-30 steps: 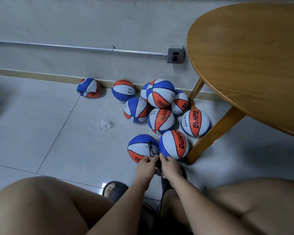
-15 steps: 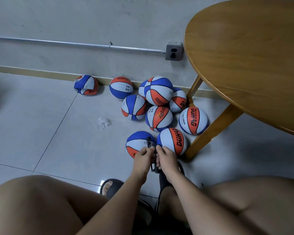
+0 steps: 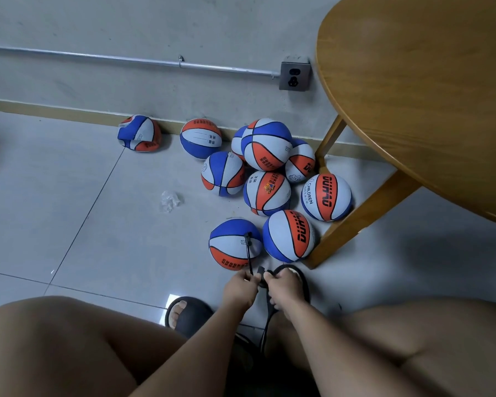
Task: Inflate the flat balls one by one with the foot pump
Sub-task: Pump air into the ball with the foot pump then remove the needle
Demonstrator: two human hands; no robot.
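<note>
Down between the bare knees, the left hand (image 3: pixel 239 290) is curling its fingers tight and pinching the thin black pump hose (image 3: pixel 249 257). The right hand (image 3: pixel 287 290) is pinching the same hose just beside it, fingers bunched, fingertips almost meeting the left's. Both hands are working over a black slide sandal (image 3: pixel 306 282), and the forearms are hiding the pump body. The hose is running up into the blue, white and orange rubber ball (image 3: pixel 229 247) on the grey tile floor (image 3: pixel 69 224). Just beside it, a second ball (image 3: pixel 288 239) is reading "DUHAO". Further out, a third ball (image 3: pixel 325 197) is showing "DUHAO" and "CHILDREN" by the slanted wooden table leg (image 3: pixel 364 213). A crumpled flat ball (image 3: pixel 139 133) is slumping against the wall.
</note>
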